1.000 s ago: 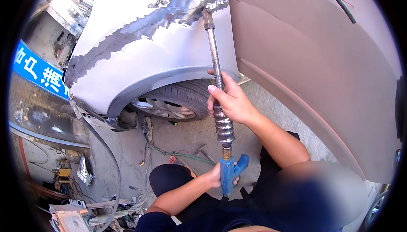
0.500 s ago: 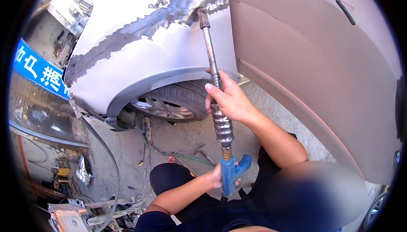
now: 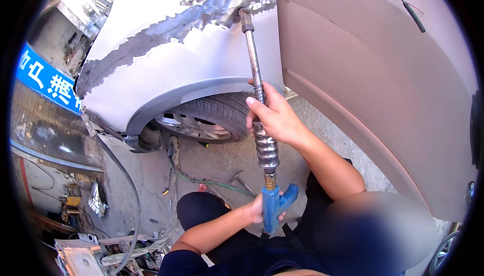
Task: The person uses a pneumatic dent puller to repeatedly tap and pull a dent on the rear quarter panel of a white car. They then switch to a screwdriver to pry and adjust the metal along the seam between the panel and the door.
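Note:
A slide-hammer dent puller [image 3: 266,150] runs lengthwise from my lap up to a car fender [image 3: 201,59]. Its metal tip meets a strip of bare, scraped metal [image 3: 201,16] across the silver-white paint. My left hand [image 3: 258,208] is wrapped round the blue pistol-type handle [image 3: 271,210] at the near end. Farther up, my right hand [image 3: 275,117] is closed around the shaft and the top of the ribbed steel sliding weight, thumb on the near side. Part of its fingers is hidden behind the tool.
An open car door [image 3: 373,89] stands along the right. Under the fender is a tire [image 3: 222,117] with an alloy wheel. A green hose [image 3: 217,183] and loose tools lie on the concrete. A black cable [image 3: 132,190] hangs at left, above car parts [image 3: 85,261].
The view has shifted slightly, so the fender and door sit a little farther right. Both hands keep their grips, and the tip stays against the bare metal.

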Tool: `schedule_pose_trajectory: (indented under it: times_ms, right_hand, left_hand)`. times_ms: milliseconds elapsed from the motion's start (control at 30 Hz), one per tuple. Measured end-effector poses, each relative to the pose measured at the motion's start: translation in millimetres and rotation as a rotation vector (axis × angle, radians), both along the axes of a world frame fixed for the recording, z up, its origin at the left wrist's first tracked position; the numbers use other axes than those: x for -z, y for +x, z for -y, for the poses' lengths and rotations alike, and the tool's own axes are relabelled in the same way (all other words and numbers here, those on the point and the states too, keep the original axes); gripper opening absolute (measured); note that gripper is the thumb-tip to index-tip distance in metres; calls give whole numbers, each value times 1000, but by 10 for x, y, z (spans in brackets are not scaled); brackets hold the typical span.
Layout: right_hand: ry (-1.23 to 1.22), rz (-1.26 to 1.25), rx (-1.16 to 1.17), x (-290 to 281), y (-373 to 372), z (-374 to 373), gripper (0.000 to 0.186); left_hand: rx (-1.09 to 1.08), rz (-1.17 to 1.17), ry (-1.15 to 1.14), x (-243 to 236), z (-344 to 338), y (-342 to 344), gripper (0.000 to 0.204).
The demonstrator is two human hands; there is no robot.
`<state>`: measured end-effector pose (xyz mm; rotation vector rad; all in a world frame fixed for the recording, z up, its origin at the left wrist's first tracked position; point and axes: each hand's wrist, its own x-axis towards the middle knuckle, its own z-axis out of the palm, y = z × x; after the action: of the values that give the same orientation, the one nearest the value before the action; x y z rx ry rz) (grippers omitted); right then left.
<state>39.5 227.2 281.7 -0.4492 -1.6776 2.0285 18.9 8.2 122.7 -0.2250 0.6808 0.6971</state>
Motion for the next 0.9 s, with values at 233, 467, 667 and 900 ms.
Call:
schedule_pose_trajectory:
  times_ms: [233,467,667,900]
  right_hand:
    - [12,21,10,-18,20,-14,53]
    - [26,31,22,-36,16,6,54]
    - [-216,-88,-19,19,-33,19,45]
    - [-317,97,-118,-91,-119,-28,24]
  left_hand:
    - [-7,27,-13,-69,-29,16,46]
    - [-21,84,21,32,12,24,53]
    - [-21,125,25,8,9,-2,59]
    - [2,93,58,-18,-21,-30,53]
